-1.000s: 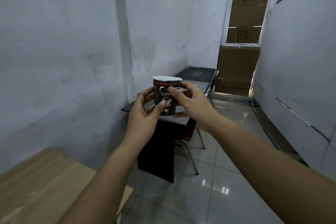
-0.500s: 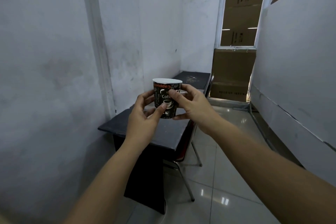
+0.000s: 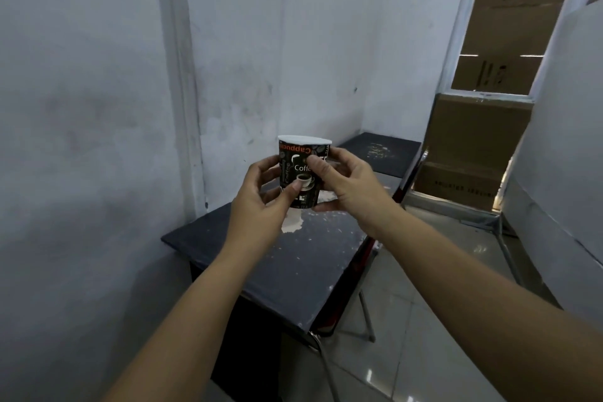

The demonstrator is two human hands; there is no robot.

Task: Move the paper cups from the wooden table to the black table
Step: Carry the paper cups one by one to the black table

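Observation:
A dark paper cup point(image 3: 300, 179) with coffee print and a white rim is held upright in the air between both hands. My left hand point(image 3: 261, 199) grips its left side and lower front with the thumb. My right hand point(image 3: 349, 186) grips its right side, thumb across the print. The cup hangs above the far part of the black table point(image 3: 287, 264), whose top is scuffed with pale paint patches. The wooden table is out of view.
White walls stand close on the left and behind the black table. A second dark table point(image 3: 381, 150) lies further back. A chair with metal legs point(image 3: 365, 313) is tucked at the table's right side. Cardboard boxes point(image 3: 473, 147) stack at the far right; tiled floor to the right.
The view has closed in on the black table, which now lies just below the cup. The wooden table has dropped out of view. Both hands keep their hold on the cup.

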